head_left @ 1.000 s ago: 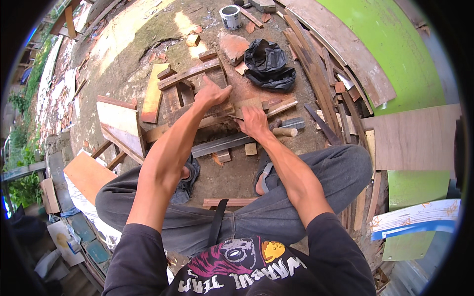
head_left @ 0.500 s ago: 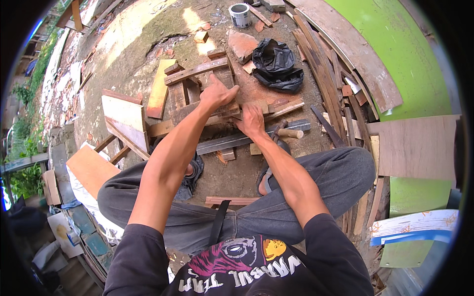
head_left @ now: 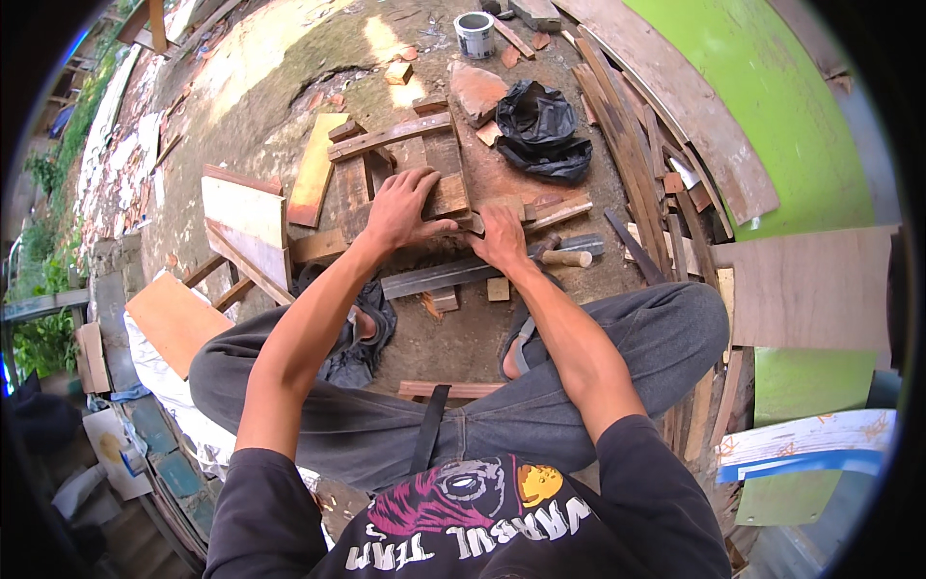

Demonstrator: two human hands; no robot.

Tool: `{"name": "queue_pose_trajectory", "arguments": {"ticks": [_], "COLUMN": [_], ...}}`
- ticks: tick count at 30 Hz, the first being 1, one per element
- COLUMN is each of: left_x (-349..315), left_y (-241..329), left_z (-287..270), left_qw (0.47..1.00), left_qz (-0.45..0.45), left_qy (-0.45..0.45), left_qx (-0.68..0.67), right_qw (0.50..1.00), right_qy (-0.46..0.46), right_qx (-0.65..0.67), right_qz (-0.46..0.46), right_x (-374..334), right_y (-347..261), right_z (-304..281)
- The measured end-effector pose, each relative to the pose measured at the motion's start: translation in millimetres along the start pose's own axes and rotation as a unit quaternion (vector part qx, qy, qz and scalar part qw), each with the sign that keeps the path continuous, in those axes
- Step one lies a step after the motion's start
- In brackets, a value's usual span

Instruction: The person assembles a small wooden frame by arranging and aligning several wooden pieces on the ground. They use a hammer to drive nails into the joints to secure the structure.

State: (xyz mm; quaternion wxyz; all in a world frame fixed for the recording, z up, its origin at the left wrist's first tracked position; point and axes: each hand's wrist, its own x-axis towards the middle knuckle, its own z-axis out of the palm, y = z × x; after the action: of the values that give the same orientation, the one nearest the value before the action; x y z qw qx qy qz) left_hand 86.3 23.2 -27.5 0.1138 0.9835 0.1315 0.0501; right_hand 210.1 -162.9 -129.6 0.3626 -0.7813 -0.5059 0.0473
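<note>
A small frame of nailed brown wooden slats (head_left: 391,136) lies on the ground in front of my legs. My left hand (head_left: 400,210) rests on its near part, fingers stretched over the boards and thumb apart, pointing right. Just to its right, my right hand (head_left: 502,236) is closed over the frame's near right corner; its fingertips are partly hidden. A grey metal bar (head_left: 434,281) runs beneath my hands. Beside my right wrist lies a tool with a pale wooden handle (head_left: 567,259), its head partly covered by my arm.
A crumpled black plastic bag (head_left: 542,130) and a reddish stone slab (head_left: 476,94) lie beyond the frame, near a paint can (head_left: 474,37). Long timber strips (head_left: 627,159) line the right side. A yellowish board (head_left: 316,169) and a pale panel (head_left: 246,220) are at the left.
My left hand has slid back toward me and left, from the middle of the frame to its near part. My right hand has stayed near the corner, shifting slightly.
</note>
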Motion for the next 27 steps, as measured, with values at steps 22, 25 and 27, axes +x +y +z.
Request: {"name": "queue_pose_trajectory", "arguments": {"ticks": [22,25,27], "left_x": [-61.6,-91.3,-105.3], "left_y": [-61.0,-82.8,-91.0], "left_z": [-26.2,-34.0,-36.1], "left_qw": [0.998,0.997,0.991], "left_qz": [0.005,-0.066,-0.114], "left_qy": [-0.058,-0.04,-0.038], "left_qx": [0.014,-0.021,-0.064], "right_qw": [0.975,0.977,0.977], "right_qy": [-0.214,-0.202,-0.201], "right_qx": [-0.002,0.009,0.014], "right_qz": [-0.06,-0.065,-0.073], "right_x": [62.1,63.1,64.5], "right_y": [-34.4,-31.4,-31.3], "right_z": [-65.7,-62.6,-61.5]}}
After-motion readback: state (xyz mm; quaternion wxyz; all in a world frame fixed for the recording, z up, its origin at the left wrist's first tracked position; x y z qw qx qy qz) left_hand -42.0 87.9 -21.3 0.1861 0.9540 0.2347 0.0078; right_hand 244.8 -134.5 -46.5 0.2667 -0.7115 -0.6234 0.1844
